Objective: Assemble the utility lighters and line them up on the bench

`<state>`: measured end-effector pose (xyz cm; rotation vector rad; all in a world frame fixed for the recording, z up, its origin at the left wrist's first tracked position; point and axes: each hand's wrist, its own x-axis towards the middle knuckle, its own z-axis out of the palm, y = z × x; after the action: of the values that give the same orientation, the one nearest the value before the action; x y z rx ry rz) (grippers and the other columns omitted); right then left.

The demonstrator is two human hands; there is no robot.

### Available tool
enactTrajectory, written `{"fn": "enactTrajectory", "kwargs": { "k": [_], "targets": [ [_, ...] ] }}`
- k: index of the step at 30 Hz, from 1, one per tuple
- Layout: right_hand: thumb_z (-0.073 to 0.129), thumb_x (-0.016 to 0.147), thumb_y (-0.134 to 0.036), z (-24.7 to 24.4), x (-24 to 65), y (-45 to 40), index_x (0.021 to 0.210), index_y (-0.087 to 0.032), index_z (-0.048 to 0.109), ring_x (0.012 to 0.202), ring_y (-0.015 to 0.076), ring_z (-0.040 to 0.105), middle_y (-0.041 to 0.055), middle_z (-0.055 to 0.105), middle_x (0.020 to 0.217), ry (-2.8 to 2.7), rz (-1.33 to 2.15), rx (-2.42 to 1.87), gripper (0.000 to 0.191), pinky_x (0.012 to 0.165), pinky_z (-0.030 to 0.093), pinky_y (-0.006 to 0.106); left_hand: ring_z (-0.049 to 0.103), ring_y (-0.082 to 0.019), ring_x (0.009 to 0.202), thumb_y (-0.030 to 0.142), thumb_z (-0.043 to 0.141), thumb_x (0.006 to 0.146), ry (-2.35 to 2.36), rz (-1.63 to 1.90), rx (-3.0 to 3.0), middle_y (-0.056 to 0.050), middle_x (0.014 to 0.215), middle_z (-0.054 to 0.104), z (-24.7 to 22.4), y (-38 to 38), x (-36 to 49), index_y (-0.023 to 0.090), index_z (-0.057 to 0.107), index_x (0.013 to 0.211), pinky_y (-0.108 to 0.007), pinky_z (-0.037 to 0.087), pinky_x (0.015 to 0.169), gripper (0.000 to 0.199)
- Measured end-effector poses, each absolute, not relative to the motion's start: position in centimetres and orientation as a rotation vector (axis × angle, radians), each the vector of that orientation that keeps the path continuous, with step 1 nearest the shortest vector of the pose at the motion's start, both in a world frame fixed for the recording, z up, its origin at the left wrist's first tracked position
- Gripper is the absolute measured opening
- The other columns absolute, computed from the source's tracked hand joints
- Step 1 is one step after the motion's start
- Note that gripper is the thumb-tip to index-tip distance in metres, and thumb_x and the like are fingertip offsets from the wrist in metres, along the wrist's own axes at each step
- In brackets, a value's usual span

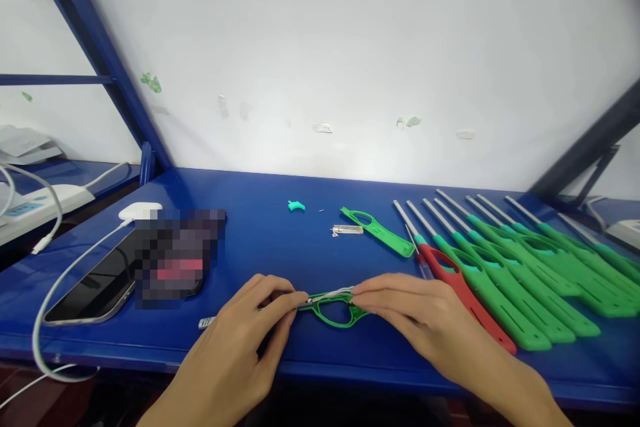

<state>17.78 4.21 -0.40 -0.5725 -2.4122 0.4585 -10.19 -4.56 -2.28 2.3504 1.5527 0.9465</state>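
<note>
In front of me lies an open green lighter shell half (336, 323) with a looped trigger opening. My left hand (260, 327) is closed in a pinch on its front end, where the metal tube (206, 323) joins; the tube's far tip sticks out beyond the hand. My right hand (415, 307) is closed over the handle part, its fingertips at a thin pale wire (336, 293) along the upper edge. Beyond them lie the other green shell half (387, 237), a clear fuel tank (350, 230), a teal trigger (296, 205) and a tiny metal piece (321, 211).
Several green long lighters (505, 293) and a red lighter (480, 310) lie in a row at the right, with a screwdriver (425, 268) beside them. At left are a phone (95, 287), a blurred-out object (180, 257) and a white charger with cable (143, 211). A white wall (320, 67) stands behind.
</note>
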Motion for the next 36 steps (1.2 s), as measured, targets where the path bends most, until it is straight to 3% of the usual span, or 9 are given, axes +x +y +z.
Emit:
{"fn": "enactTrajectory", "kwargs": {
  "k": [8, 15, 23, 28, 36],
  "targets": [
    [0.066, 0.107, -0.023, -0.8, 17.9, 4.0, 0.118, -0.023, 0.077, 0.094, 0.0208, 0.082, 0.004, 0.085, 0.108, -2.32, 0.412, -0.713, 0.015, 0.086, 0.067, 0.03, 0.065, -0.021, 0.112, 0.016, 0.045, 0.114, 1.547, 0.912, 2.339, -0.003, 0.124, 0.065, -2.6, -4.6, -10.3, 0.034, 0.063, 0.141, -0.036, 0.06, 0.095, 0.037],
    [0.063, 0.108, -0.02, -1.6, 19.0, 3.4, 0.116, -0.024, 0.079, 0.095, 0.0214, 0.082, 0.0034, 0.086, 0.107, -2.313, 0.32, -0.628, 0.018, 0.086, 0.068, 0.032, 0.067, -0.021, 0.111, 0.017, 0.046, 0.113, 1.553, 0.949, 2.355, -0.004, 0.123, 0.067, -2.6, -4.7, -10.4, 0.033, 0.067, 0.137, -0.035, 0.061, 0.093, 0.036],
    [0.064, 0.107, -0.015, -1.5, 18.7, 3.0, 0.12, -0.023, 0.075, 0.096, 0.0195, 0.079, 0.003, 0.083, 0.11, -2.335, 0.373, -0.663, 0.019, 0.087, 0.065, 0.031, 0.067, -0.021, 0.113, 0.015, 0.047, 0.113, 1.56, 0.921, 2.392, -0.001, 0.124, 0.068, -2.6, -4.6, -10.5, 0.036, 0.064, 0.14, -0.046, 0.054, 0.111, 0.038],
    [0.063, 0.108, -0.016, -1.7, 18.7, 2.8, 0.127, -0.022, 0.074, 0.097, 0.021, 0.078, 0.0047, 0.082, 0.113, -2.352, 0.352, -0.719, 0.022, 0.087, 0.064, 0.035, 0.066, -0.021, 0.113, 0.015, 0.047, 0.113, 1.557, 0.91, 2.394, -0.001, 0.124, 0.068, -2.5, -4.6, -10.5, 0.035, 0.063, 0.14, -0.046, 0.053, 0.11, 0.037],
    [0.06, 0.11, -0.021, -2.1, 18.7, 2.9, 0.115, -0.023, 0.077, 0.095, 0.021, 0.076, 0.0042, 0.079, 0.108, -2.388, 0.343, -0.799, 0.018, 0.088, 0.063, 0.035, 0.066, -0.024, 0.114, 0.016, 0.045, 0.112, 1.615, 0.809, 2.444, -0.003, 0.127, 0.066, -2.4, -4.7, -10.4, 0.036, 0.058, 0.149, -0.052, 0.051, 0.114, 0.044]
  ]
}}
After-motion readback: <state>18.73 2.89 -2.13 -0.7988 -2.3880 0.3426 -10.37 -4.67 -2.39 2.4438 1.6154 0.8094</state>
